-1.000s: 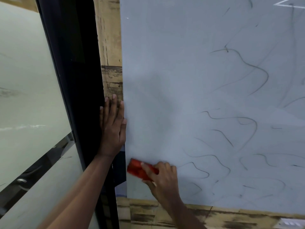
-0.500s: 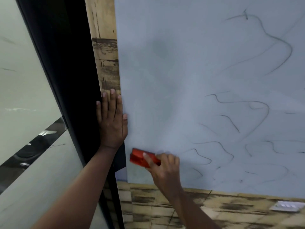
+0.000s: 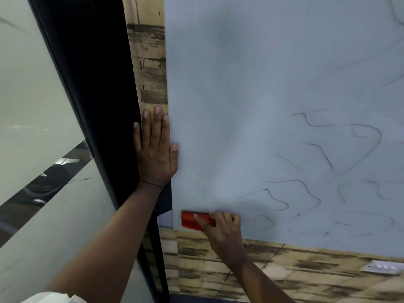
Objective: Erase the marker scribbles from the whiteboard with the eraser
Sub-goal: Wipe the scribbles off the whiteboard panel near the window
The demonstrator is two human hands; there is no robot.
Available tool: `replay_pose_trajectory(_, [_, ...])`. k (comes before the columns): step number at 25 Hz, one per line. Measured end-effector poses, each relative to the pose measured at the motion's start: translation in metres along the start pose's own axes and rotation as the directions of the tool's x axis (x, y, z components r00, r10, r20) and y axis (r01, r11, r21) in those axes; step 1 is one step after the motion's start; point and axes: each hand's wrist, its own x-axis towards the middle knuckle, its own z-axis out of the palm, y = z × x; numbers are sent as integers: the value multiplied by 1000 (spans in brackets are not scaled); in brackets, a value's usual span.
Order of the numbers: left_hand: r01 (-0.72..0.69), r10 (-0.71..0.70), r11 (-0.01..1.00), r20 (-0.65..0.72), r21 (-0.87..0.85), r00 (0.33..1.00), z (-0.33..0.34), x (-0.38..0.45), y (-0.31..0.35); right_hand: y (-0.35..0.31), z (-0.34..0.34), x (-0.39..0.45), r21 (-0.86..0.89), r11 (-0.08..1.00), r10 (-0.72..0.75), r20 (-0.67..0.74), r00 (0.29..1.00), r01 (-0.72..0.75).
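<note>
The whiteboard (image 3: 251, 95) fills the right of the head view, pale grey and smudged. Dark wavy marker scribbles (image 3: 341, 136) cover its lower right part. My right hand (image 3: 223, 228) grips a red eraser (image 3: 191, 219) and holds it flat against the board's lower left corner, just above the bottom edge. My left hand (image 3: 155, 149) lies flat with straight fingers over the board's left edge, the thumb on the board surface.
A black door frame (image 3: 91, 84) stands left of the board, with frosted glass (image 3: 32, 95) beyond it. Wood-patterned wall (image 3: 218, 270) runs below and beside the board. A white switch plate (image 3: 382, 266) sits at the lower right.
The view has shifted so the board sits higher in frame. My right hand has moved the eraser slightly down toward the board's bottom edge and levelled it. My left hand stays at the board's left edge.
</note>
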Motion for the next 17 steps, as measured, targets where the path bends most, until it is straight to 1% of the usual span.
replay_pose_trajectory(3, [-1,1,1000,45,-4,999,5,-39,2,-4,-21,26,-23,995,99,-53,994,-100])
replay_pose_trajectory(6, [37,-36,999,71,-7,997,10,-75,6,-11,-9,28,-21,996,88,-90,992,-90])
replay_pose_trajectory(8, [49,-48,999,78,-19,996,11,-82,7,-12,15,11,5,998,57,-47,997,-57])
replay_pose_trajectory(10, [47,-45,998,90,-29,995,11,-83,7,-4,37,-10,62,998,9,48,999,-12])
replay_pose_trajectory(12, [37,-34,999,99,-31,994,9,-84,7,5,49,-26,165,985,29,127,992,-50])
replay_pose_trajectory(13, [38,-35,999,104,-33,994,9,-84,7,9,49,-30,181,982,33,140,990,-59])
replay_pose_trajectory(14, [45,-40,998,109,-42,993,8,-84,7,10,47,-33,137,990,29,119,992,-46])
replay_pose_trajectory(16, [60,-52,996,122,-63,991,4,-83,8,11,34,-29,23,999,45,-1,999,-45])
replay_pose_trajectory(17, [64,-54,995,133,-73,990,3,-82,9,9,24,-23,-23,997,70,-58,996,-72])
